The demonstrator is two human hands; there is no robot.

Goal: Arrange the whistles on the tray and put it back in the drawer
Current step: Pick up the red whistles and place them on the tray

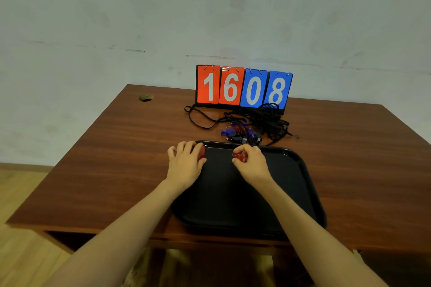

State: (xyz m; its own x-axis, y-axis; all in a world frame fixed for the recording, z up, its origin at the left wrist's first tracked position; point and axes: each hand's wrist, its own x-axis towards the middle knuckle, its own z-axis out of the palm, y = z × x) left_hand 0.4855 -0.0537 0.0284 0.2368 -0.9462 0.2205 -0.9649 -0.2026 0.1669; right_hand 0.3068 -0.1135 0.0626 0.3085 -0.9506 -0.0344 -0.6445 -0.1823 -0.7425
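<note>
Head view: left hand (186, 163) curled around a red whistle (201, 152) at the black tray's (305, 184) far-left corner; right hand (250, 162) pinches another red whistle (239, 155) over the tray's far edge, mid-width. Remaining whistles (241, 134) sit tangled in black lanyards (268, 119) just beyond the tray's far rim, nearer the right hand. Their long axes can't be made out. No drawer in view.

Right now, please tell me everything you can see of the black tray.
The tray is black, rectangular with rounded corners and a low raised rim, and looks like matte plastic. It lies flat on the wooden desk, near the front edge. Its floor is almost bare. The left hand holds a red whistle at its far left corner; the right hand holds another red whistle over its far part. Whether the whistles touch it is unclear.
</note>
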